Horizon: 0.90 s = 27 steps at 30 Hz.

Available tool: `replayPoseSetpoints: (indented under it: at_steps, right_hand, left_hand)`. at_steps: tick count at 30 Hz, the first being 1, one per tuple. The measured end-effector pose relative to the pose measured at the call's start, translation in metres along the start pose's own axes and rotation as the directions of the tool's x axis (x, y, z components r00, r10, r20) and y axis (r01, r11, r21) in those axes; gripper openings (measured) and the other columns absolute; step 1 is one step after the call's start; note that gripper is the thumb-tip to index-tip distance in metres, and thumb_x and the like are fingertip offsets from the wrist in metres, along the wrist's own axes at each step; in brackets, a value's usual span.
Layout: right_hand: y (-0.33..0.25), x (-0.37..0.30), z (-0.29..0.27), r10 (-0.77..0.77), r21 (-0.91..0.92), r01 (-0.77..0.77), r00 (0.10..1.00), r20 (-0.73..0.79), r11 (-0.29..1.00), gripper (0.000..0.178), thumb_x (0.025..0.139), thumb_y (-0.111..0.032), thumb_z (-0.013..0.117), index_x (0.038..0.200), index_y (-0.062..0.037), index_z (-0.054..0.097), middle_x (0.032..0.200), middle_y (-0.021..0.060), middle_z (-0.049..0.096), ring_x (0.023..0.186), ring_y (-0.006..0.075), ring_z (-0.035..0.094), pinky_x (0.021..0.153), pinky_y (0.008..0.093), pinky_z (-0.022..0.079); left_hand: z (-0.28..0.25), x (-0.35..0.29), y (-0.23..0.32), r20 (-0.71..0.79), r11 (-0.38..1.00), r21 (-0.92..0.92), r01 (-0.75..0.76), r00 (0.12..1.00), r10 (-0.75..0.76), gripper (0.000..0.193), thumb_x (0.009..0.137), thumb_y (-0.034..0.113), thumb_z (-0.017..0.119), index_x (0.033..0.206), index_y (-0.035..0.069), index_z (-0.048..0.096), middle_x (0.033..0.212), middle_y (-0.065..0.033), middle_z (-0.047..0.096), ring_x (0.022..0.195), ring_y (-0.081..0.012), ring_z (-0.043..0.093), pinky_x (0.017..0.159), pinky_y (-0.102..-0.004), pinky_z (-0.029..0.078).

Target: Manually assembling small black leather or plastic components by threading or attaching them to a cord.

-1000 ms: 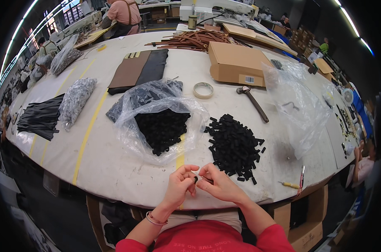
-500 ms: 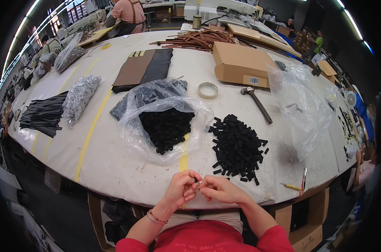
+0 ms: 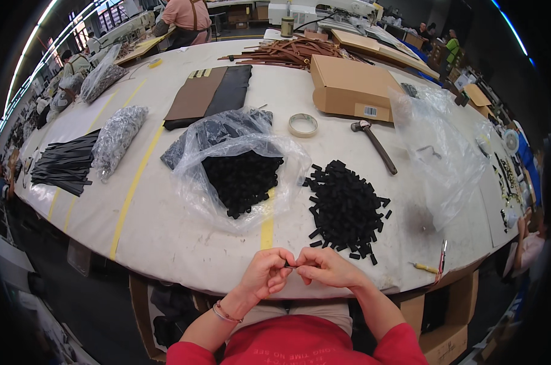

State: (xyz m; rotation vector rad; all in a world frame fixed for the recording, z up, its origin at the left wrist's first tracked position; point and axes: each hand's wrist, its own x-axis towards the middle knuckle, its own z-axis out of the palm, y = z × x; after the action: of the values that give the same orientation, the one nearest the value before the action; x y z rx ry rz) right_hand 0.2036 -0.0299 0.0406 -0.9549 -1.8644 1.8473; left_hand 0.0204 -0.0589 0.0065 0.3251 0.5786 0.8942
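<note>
Close to the table's front edge, my left hand [image 3: 267,272] pinches a small black piece [image 3: 287,265] like those in the piles. Fingertips of my right hand [image 3: 325,267] are closed at the same spot, meeting the left; whatever they grip is too small to make out. Beyond my right hand lies a loose heap of short black pieces [image 3: 346,210]. To its left, an open clear plastic bag [image 3: 193,204] has many more black pieces [image 3: 242,182] in it.
A roll of tape [image 3: 303,125], a hammer [image 3: 375,149] and a cardboard box [image 3: 354,88] lie farther back. Black strips [image 3: 62,163] and a filled plastic bag [image 3: 118,143] are at left. Crumpled plastic [image 3: 439,164] and a yellow-handled tool [image 3: 425,267] are at right. Brown straps [image 3: 287,53] lie at the back.
My right fingertips have come against the small piece in my left hand. The view has shifted slightly; the things on the table stay where they were.
</note>
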Motion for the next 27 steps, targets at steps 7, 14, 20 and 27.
replayPoseSetpoints:
  at_steps: [7,14,20,27]
  right_hand:
    - [0.014,0.003,0.0,-0.145,-0.309,0.09,0.977,-0.159,0.947,0.008,0.079,-0.009,0.054,0.078,-0.0014,0.052,0.058,0.0069,0.055,0.049,0.0112,0.051,0.047,0.0245,0.039]
    - [0.023,0.022,0.012,-0.324,-0.516,0.015,0.795,-0.514,0.856,0.009,0.079,-0.013,0.053,0.08,-0.0046,0.051,0.059,0.0133,0.056,0.054,0.0298,0.056,0.048,0.0375,0.042]
    - [0.022,0.009,0.023,-0.533,-0.633,0.142,0.693,-0.486,0.761,0.01,0.075,-0.006,0.055,0.084,-0.003,0.054,0.062,0.0121,0.056,0.054,0.0264,0.057,0.046,0.0335,0.043]
    - [0.015,0.006,0.024,-0.523,-0.621,0.187,0.744,-0.416,0.761,0.011,0.077,-0.004,0.053,0.088,-0.0009,0.054,0.064,0.0087,0.057,0.054,0.0186,0.057,0.045,0.0253,0.041]
  left_hand:
    - [0.009,0.01,-0.008,-0.163,0.992,0.076,-0.105,0.98,0.116,0.014,0.077,0.001,0.041,0.082,-0.002,0.053,0.06,-0.0054,0.05,0.032,-0.0065,0.034,0.029,-0.0202,0.03]
    - [0.025,0.014,-0.033,0.48,-0.182,0.774,-0.606,0.373,0.794,0.01,0.079,0.0,0.045,0.084,0.001,0.053,0.061,-0.0052,0.052,0.043,-0.0108,0.047,0.039,-0.0255,0.039]
    - [0.016,0.005,-0.016,-0.153,0.94,0.138,-0.312,0.931,0.332,0.023,0.088,0.024,0.04,0.08,0.005,0.05,0.059,-0.005,0.047,0.039,-0.011,0.038,0.036,-0.0216,0.032]
    - [0.019,0.003,-0.017,-0.044,0.942,-0.337,-0.013,0.999,-0.002,0.025,0.087,0.027,0.042,0.082,0.005,0.052,0.056,-0.0019,0.043,0.036,-0.0084,0.032,0.033,-0.0207,0.029]
